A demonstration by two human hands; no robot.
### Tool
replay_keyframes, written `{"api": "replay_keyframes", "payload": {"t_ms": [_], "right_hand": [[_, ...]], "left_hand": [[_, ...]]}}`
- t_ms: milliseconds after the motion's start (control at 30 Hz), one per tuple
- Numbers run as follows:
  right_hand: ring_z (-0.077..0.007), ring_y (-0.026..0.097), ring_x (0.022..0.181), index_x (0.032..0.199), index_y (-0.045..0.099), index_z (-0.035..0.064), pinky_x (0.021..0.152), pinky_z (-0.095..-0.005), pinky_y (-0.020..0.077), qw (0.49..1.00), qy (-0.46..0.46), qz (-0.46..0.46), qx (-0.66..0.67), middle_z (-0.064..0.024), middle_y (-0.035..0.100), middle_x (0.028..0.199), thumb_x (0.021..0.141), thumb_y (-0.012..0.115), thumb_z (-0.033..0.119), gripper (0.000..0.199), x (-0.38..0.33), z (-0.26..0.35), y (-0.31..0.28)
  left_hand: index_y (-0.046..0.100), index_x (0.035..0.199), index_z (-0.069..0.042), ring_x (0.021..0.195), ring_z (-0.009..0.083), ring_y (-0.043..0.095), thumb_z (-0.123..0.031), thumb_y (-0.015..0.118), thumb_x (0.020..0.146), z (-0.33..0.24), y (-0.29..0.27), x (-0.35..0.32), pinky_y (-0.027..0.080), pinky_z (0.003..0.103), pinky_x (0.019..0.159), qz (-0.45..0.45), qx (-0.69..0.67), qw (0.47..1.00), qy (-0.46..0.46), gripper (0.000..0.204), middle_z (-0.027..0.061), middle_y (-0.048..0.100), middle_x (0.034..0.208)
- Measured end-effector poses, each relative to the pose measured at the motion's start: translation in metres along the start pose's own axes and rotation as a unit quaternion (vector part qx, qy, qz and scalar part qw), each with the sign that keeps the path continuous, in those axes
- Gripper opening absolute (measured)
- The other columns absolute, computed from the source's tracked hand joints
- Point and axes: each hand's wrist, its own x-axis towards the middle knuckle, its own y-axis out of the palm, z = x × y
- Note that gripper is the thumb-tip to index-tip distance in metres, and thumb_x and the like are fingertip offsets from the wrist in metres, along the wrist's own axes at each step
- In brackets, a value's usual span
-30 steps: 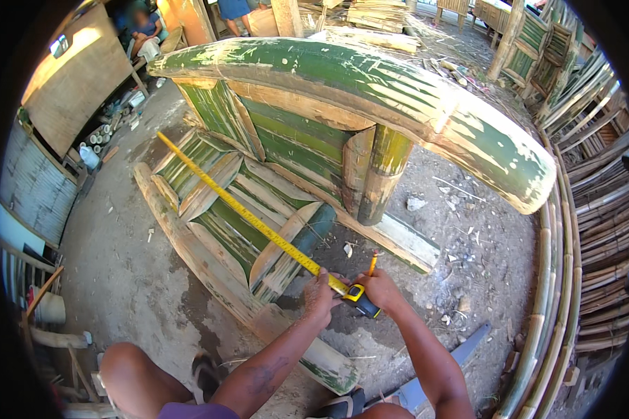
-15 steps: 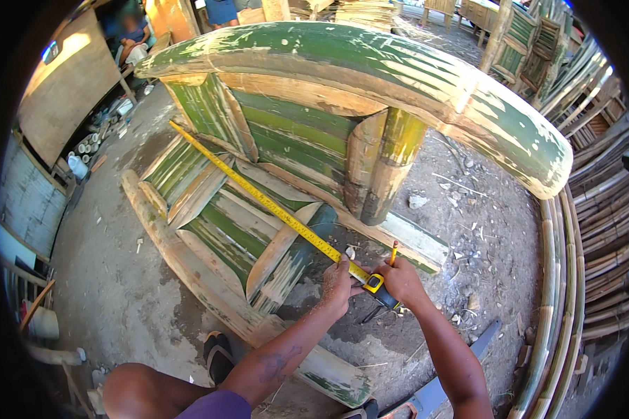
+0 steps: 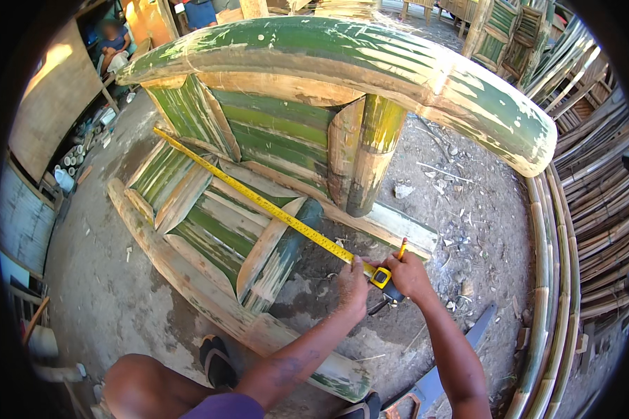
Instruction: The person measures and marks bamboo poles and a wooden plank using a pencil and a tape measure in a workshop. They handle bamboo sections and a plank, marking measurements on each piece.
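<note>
My left hand point(image 3: 353, 288) pinches the yellow blade of a tape measure close to its case. My right hand point(image 3: 408, 275) is closed round the black-and-yellow tape measure point(image 3: 381, 278), with a yellow pencil point(image 3: 402, 248) poking up between its fingers. From there the extended blade point(image 3: 258, 200) runs taut and slanting across a green bamboo bench, over the slatted seat point(image 3: 220, 222), to the far left near the backrest. A thick half-peeled bamboo pole point(image 3: 370, 59) curves along the top of the backrest point(image 3: 279, 133). The blade's far tip is too small to make out.
A handsaw point(image 3: 437, 384) lies on the dirt beside my right forearm. Long bamboo poles point(image 3: 541, 293) and stacked strips point(image 3: 594, 209) line the right side. A person point(image 3: 113, 45) sits at the far left, near a leaning board point(image 3: 52, 91). My sandalled foot point(image 3: 218, 362) is beside the bench.
My hands and the tape case have shifted slightly right relative to the bench, and a little more blade shows. The whole view has moved a little. Both grips stay the same.
</note>
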Motion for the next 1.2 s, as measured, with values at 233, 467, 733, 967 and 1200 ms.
{"api": "replay_keyframes", "payload": {"t_ms": [233,467,733,967,1200], "right_hand": [[-0.0488,0.064,0.092,0.104,0.07,0.0019,0.085,-0.052,0.0506,0.983,-0.051,-0.05,-0.172,-0.0312,0.067,0.091,0.096,0.048,0.034,0.04,0.03,-0.013,-0.037],[-0.0253,0.069,0.074,0.098,0.073,0.0024,0.072,-0.0378,0.0561,0.996,-0.015,-0.061,0.062,-0.0115,0.071,0.08,0.101,0.052,0.04,0.043,0.082,-0.026,-0.08],[-0.0157,0.07,0.083,0.101,0.072,-0.0008,0.079,-0.0297,0.0563,0.977,-0.044,0.122,0.167,-0.0086,0.073,0.089,0.089,0.069,0.017,0.022,0.121,-0.037,-0.061],[-0.0157,0.07,0.086,0.093,0.074,0.0035,0.082,-0.0305,0.0539,0.99,-0.039,0.123,0.051,-0.0065,0.074,0.086,0.078,0.073,0.017,0.02,0.119,-0.057,-0.072],[-0.0144,0.069,0.085,0.095,0.078,0.0068,0.08,-0.0299,0.0548,0.987,-0.057,0.131,0.067,-0.0049,0.075,0.089,0.079,0.073,0.018,0.021,0.112,-0.061,-0.073]], "left_hand": [[0.062,0.118,-0.015,0.094,0.0117,0.061,-0.042,0.046,0.107,0.048,0.059,0.014,0.05,0.029,0.077,0.007,-0.127,0.989,-0.08,0.034,0.0002,0.064,0.104],[0.063,0.115,-0.016,0.093,0.0108,0.059,-0.046,0.051,0.104,0.081,0.105,0.046,0.05,0.033,0.079,-0.042,-0.095,0.989,-0.108,0.035,-0.0018,0.064,0.106],[0.058,0.128,-0.011,0.108,0.0189,0.063,-0.046,0.057,0.101,0.09,0.111,0.07,0.056,0.042,0.09,-0.083,-0.126,0.978,-0.142,0.044,0.0042,0.061,0.124],[0.053,0.136,-0.011,0.116,0.0253,0.062,-0.052,0.057,0.098,0.101,0.12,0.065,0.055,0.047,0.096,-0.063,-0.112,0.975,-0.181,0.056,0.0075,0.058,0.131],[0.053,0.13,-0.021,0.115,0.0143,0.06,-0.07,0.053,0.093,0.108,0.108,0.082,0.047,0.044,0.104,-0.003,-0.072,0.97,-0.233,0.061,-0.0019,0.06,0.125]]}}
